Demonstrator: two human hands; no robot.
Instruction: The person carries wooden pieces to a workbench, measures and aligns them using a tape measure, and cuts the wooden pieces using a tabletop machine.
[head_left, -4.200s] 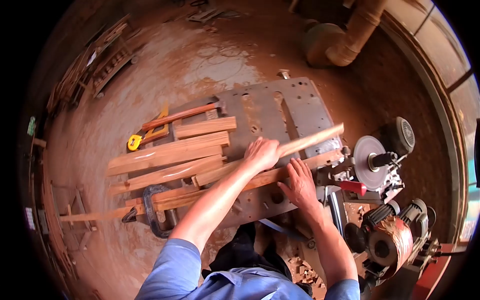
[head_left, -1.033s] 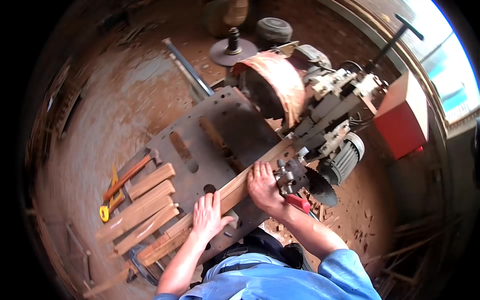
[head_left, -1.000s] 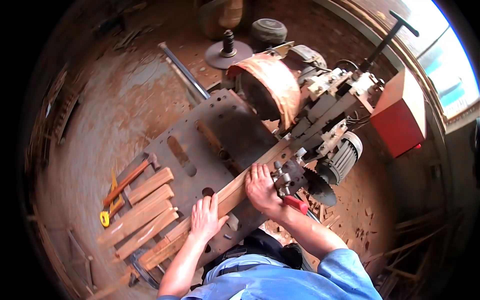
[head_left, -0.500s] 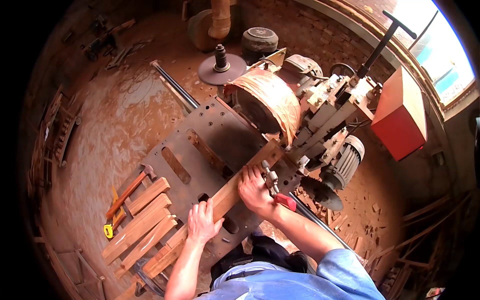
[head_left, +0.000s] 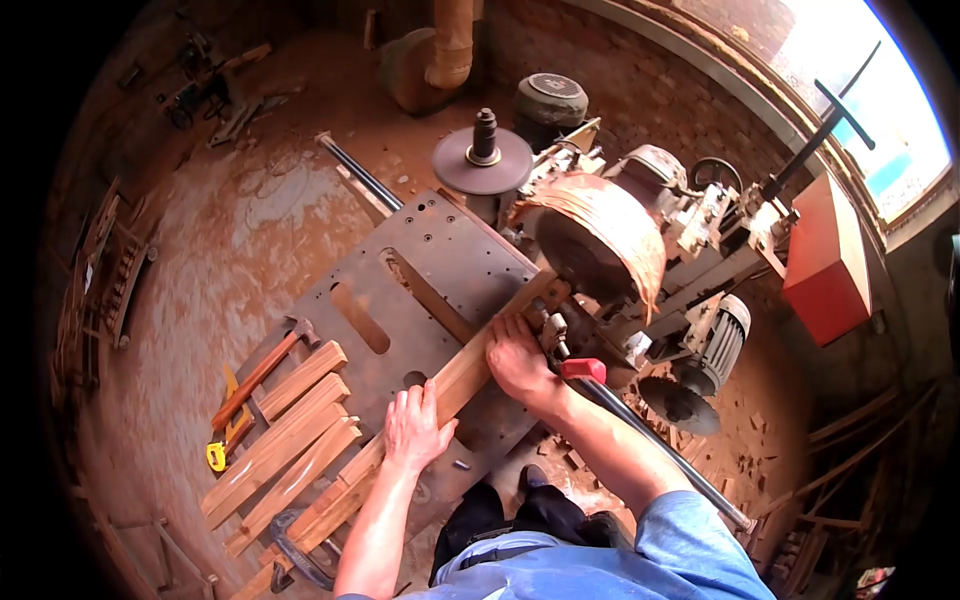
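Note:
A long wooden board (head_left: 465, 382) lies slantwise across the metal machine table (head_left: 425, 235). My left hand (head_left: 415, 428) grips it near its lower part, fingers over the top and thumb out to the side. Further up, my right hand (head_left: 518, 357) holds the same board with bent fingers, close beside a metal toggle clamp (head_left: 555, 335) with a red handle (head_left: 583, 370). The board's far end comes near the round saw guard (head_left: 600, 235), wrapped in brownish sheeting. What lies under my palms is hidden.
Several cut wood pieces (head_left: 285, 440), a hammer (head_left: 262, 372) and a yellow tape measure (head_left: 216, 457) lie left. A C-clamp (head_left: 300, 550) sits lower down. Right are a bare saw blade (head_left: 680, 405), a motor (head_left: 720, 345), a rail (head_left: 665, 455) and a red box (head_left: 828, 265).
The view has shifted, so the guard, motor and red box appear further right. The table with the board seems to have moved slightly relative to the machine. Both hands stay on the board.

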